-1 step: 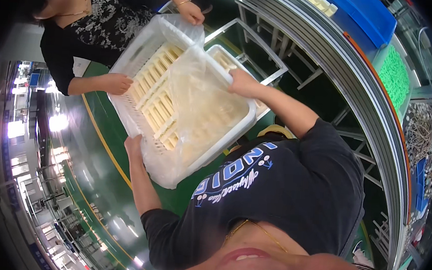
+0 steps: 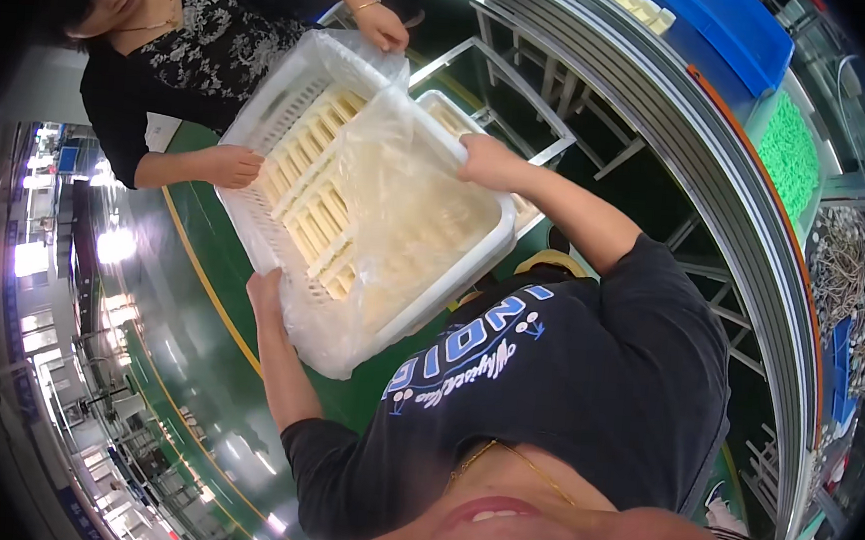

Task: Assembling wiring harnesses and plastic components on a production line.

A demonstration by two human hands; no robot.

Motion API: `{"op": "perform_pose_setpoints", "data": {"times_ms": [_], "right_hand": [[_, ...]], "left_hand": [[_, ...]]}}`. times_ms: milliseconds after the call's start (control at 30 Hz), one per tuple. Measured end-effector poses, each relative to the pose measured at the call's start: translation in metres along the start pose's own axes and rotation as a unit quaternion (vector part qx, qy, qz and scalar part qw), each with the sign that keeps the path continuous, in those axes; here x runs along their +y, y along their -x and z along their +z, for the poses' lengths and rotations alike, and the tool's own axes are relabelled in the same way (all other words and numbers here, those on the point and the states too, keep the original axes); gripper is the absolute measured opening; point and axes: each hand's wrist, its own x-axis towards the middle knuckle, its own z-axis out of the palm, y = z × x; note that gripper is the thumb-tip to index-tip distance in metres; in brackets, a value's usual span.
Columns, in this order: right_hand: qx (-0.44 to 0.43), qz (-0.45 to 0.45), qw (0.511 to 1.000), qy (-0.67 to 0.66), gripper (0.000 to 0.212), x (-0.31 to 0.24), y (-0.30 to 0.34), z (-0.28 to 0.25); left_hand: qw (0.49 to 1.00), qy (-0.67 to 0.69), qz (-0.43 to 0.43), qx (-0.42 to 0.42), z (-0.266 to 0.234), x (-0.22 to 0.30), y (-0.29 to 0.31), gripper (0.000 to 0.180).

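Observation:
A white perforated plastic crate [image 2: 498, 242] is held up in front of me, tilted, with rows of cream-coloured rectangular pieces [image 2: 324, 217] inside. Clear plastic sheeting [image 2: 385, 166] drapes over its near part and hangs past the left corner. My left hand [image 2: 268, 289] grips the crate's left rim, its fingers partly hidden behind the wall. On the opposite rim my right hand [image 2: 488, 164] is closed, fingers curled over the edge. Facing me, a co-worker has one hand [image 2: 231, 168] on the crate's far left side and the other hand [image 2: 383, 28] at its far right corner.
A conveyor with metal rails [image 2: 701, 153] curves along my right. Blue bins [image 2: 735, 35], a tray of bright green pieces [image 2: 790, 155] and a heap of thin parts [image 2: 847, 269] lie beyond it. A metal frame [image 2: 551, 153] stands behind the crate, above a green floor [image 2: 202, 264] with yellow lines.

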Motion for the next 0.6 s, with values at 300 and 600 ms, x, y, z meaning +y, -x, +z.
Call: {"op": "perform_pose_setpoints", "data": {"times_ms": [300, 600], "right_hand": [[0.019, 0.0, 1.0, -0.007, 0.033, 0.021, 0.023, -0.063], [0.03, -0.043, 0.998, 0.021, 0.034, 0.049, -0.006, -0.134]], "left_hand": [[0.998, -0.054, 0.041, -0.015, 0.044, 0.109, 0.035, 0.035], [0.998, -0.032, 0.03, 0.034, 0.108, 0.147, 0.031, 0.033]]}}
